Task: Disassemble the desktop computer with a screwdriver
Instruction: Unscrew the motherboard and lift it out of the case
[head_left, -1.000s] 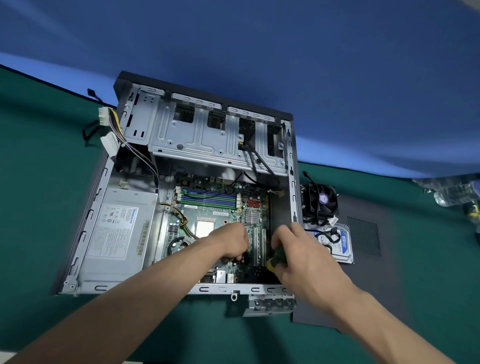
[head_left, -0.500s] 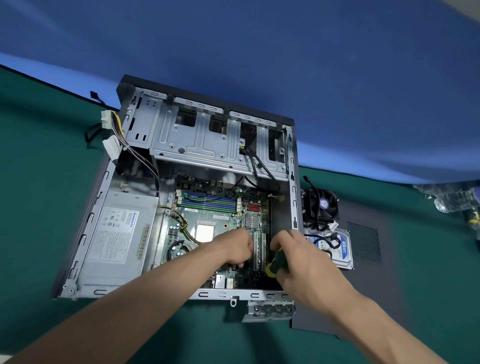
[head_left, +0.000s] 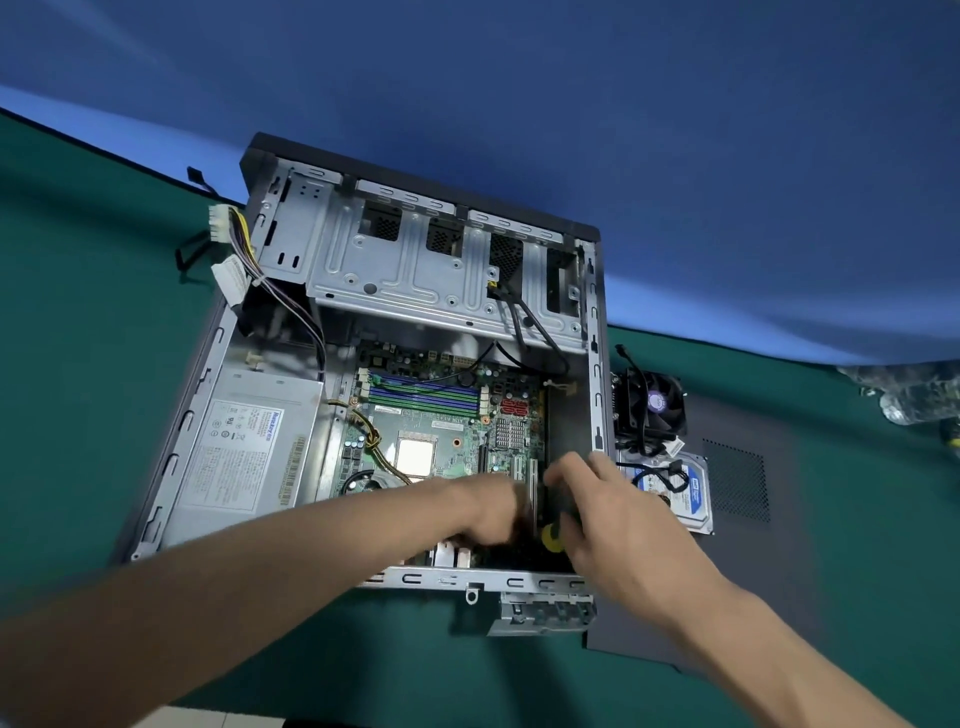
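Right hand (head_left: 618, 519) curled round the screwdriver (head_left: 551, 536); only the yellow-and-dark handle end shows below the fingers, shaft and tip hidden behind the hand. Hand sits over the near right corner of the motherboard (head_left: 441, 431), beside the expansion slots. Left hand (head_left: 493, 512) just beside it, fingers bent down onto the board at the near edge; motion-blurred, so whether it pinches anything cannot be told. The two hands are close together, nearly touching. Both work inside the open desktop case (head_left: 597, 364), which lies on its side on the green table cover (head_left: 78, 338). Within the case: grey power supply (head_left: 249, 441) at left with a yellow-and-black cable bundle (head_left: 244, 244) trailing out over the upper left corner; metal drive cage (head_left: 441, 275) along the far side; green board with blue and green memory slots in the middle. Outside, just right of the case: a black cooler fan (head_left: 652, 405), and near it a hard drive (head_left: 680, 493) with a blue label, both on a dark side panel (head_left: 779, 519) lying flat. Blue backdrop (head_left: 519, 78) behind
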